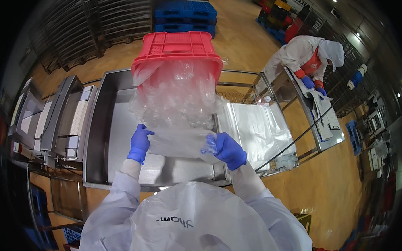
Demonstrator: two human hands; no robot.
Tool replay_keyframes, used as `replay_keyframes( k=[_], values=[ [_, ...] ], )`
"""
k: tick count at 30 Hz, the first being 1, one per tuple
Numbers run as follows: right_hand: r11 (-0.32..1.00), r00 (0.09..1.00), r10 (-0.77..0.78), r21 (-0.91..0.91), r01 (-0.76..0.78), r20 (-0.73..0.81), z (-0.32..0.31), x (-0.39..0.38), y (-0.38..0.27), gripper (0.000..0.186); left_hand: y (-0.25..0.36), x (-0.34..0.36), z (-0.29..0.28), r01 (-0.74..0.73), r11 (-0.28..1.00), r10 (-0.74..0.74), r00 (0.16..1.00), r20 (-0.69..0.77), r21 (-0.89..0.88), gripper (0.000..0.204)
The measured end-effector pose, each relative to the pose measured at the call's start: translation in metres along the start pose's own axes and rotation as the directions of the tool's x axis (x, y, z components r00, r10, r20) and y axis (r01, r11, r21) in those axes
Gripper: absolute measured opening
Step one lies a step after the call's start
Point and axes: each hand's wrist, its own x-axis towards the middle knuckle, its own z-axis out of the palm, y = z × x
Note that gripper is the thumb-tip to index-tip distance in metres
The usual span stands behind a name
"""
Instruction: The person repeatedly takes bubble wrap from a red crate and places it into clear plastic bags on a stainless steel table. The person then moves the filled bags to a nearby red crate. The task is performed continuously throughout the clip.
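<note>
Currently left hand (139,143) and right hand (229,150), apart, each clamp the clear bag (178,142); best pull evenly from red crate (177,51).

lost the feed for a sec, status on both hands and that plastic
Left hand and right hand, blue-gloved, both gripping clear plastic liner bag. Bag hangs from tipped red plastic crate over steel tray. Nothing in the way.
</note>
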Motion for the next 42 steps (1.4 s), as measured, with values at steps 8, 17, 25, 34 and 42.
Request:
replay_keyframes(
  k=[8,17,25,34,42],
  values=[
    [-0.066,0.818,-0.488,-0.922,-0.382,-0.304,-0.069,0.016,0.071,0.023,0.065,-0.009,0.03,-0.13,0.952,0.189,0.963,-0.194,0.278,0.05],
    [-0.241,0.901,-0.322,-0.895,-0.374,-0.29,-0.111,0.04,0.074,0.005,0.062,0.008,0.064,0.219,0.975,-0.213,0.964,-0.16,0.02,0.012],
    [0.206,0.972,0.135,-0.954,-0.217,-0.192,-0.126,0.048,0.066,0.014,0.057,0.0,0.057,0.047,0.952,-0.014,0.994,-0.112,0.304,0.014],
    [0.071,0.939,-0.086,-0.942,-0.328,-0.333,-0.107,0.059,0.064,0.019,0.091,-0.027,0.063,0.357,0.9,-0.312,0.928,-0.202,0.25,0.021],
    [0.053,0.985,-0.026,-0.984,-0.171,-0.172,-0.123,0.066,0.059,0.032,0.093,-0.029,0.048,0.229,0.95,-0.142,0.922,-0.362,0.212,0.018]
  ],
)
